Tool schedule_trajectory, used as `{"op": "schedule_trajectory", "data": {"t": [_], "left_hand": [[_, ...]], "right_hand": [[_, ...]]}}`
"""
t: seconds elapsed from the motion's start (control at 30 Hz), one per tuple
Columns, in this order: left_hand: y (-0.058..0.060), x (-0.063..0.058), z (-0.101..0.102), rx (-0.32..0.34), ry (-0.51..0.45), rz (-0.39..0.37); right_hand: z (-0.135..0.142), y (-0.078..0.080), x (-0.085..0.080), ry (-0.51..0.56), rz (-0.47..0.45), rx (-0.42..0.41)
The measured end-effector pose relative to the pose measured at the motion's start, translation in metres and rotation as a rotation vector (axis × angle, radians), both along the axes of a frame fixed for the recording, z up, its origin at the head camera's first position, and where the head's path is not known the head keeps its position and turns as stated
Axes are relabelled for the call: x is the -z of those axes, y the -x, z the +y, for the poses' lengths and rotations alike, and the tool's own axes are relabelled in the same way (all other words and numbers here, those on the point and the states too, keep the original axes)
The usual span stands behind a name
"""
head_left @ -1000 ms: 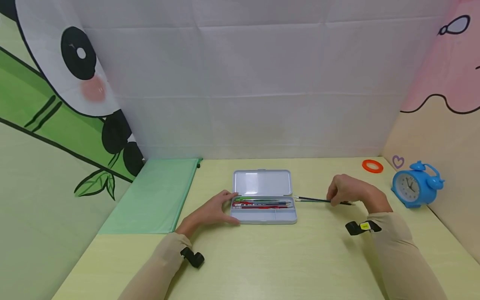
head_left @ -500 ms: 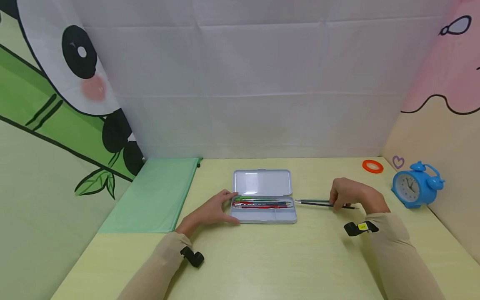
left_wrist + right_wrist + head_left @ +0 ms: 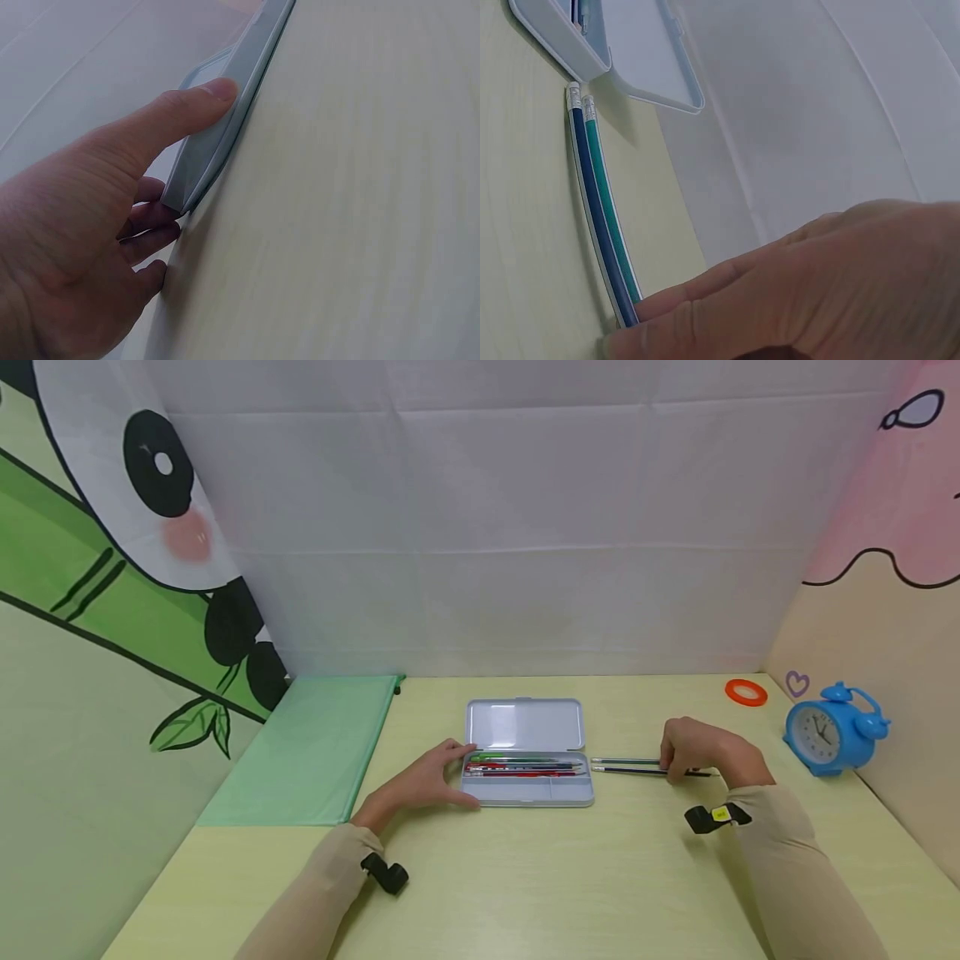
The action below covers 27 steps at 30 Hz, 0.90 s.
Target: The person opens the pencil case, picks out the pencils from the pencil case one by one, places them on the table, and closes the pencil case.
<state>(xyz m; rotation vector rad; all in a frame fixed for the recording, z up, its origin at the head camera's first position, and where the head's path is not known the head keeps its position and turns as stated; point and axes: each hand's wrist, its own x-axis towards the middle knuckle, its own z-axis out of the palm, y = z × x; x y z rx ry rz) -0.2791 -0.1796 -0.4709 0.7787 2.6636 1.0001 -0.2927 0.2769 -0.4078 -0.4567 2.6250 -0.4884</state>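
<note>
An open pale grey-blue pencil case [image 3: 506, 791] lies on the table, its lid [image 3: 525, 724] folded back and several pencils [image 3: 525, 773] in its rear compartment. My left hand [image 3: 420, 778] holds the left end of the case, thumb against the front wall and fingers behind the corner. To the right of the case, my right hand [image 3: 696, 748] pinches two pencils, a dark blue one [image 3: 592, 195] and a green one [image 3: 612, 210]. Their white eraser ends point at the case's right end, close beside it. The fingers hide part of the pencils' other ends.
A blue alarm clock [image 3: 832, 729] stands at the right, beyond my right hand. Behind it to the left lies an orange-red ring [image 3: 746, 692]. A green cloth-like sheet [image 3: 300, 752] covers the table's left side. A white curtain-like backdrop [image 3: 487, 527] rises at the rear edge.
My right hand has shifted slightly right and down. The two pencils, crossed a second ago, now lie side by side, with the green one behind. My left hand and the case keep their place.
</note>
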Motion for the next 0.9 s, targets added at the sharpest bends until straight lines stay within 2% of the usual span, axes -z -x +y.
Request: {"op": "schedule_trajectory", "data": {"t": [0.53, 0.9], "left_hand": [[-0.0001, -0.0010, 0.0006, -0.006, 0.016, 0.000], [-0.0001, -0.0012, 0.0008, -0.007, 0.009, -0.008]], "right_hand": [[-0.0028, 0.0041, 0.0054, -0.048, 0.016, -0.014], [-0.0061, 0.0024, 0.0007, -0.038, 0.039, -0.008]]}}
